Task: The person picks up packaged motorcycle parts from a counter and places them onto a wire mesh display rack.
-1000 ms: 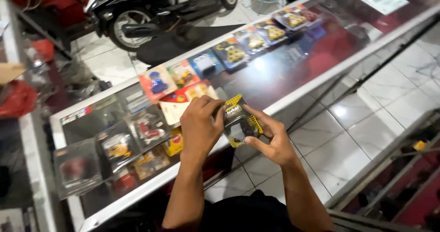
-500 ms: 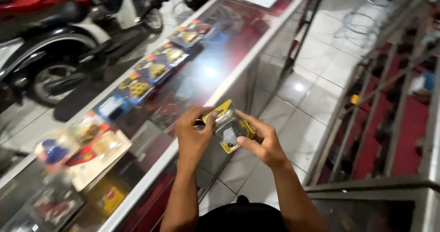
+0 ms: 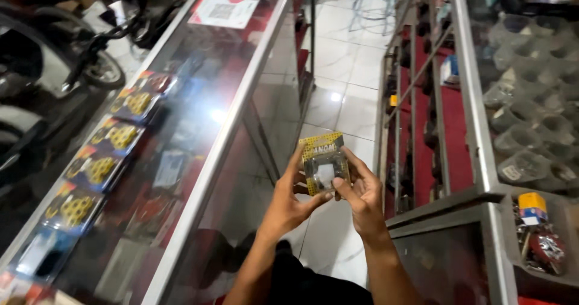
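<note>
Hands meet in the aisle between two glass cases, above white floor tiles (image 3: 353,109). Left hand (image 3: 289,202) and right hand (image 3: 362,193) both close their fingers on a small yellow-and-black packet (image 3: 324,162), held upright between them; the thumbs cover its lower edge, and what sits behind its clear window is too blurred to tell. Glass counter (image 3: 223,130) runs just left of the hands, with carded yellow parts (image 3: 123,136) under it, dimmed by glare. Right-hand shelving (image 3: 476,130) is cut off at the frame edge.

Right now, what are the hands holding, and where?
A small yellow-and-clear packet: left hand grips its left edge, right hand its right edge and lower corner.
</note>
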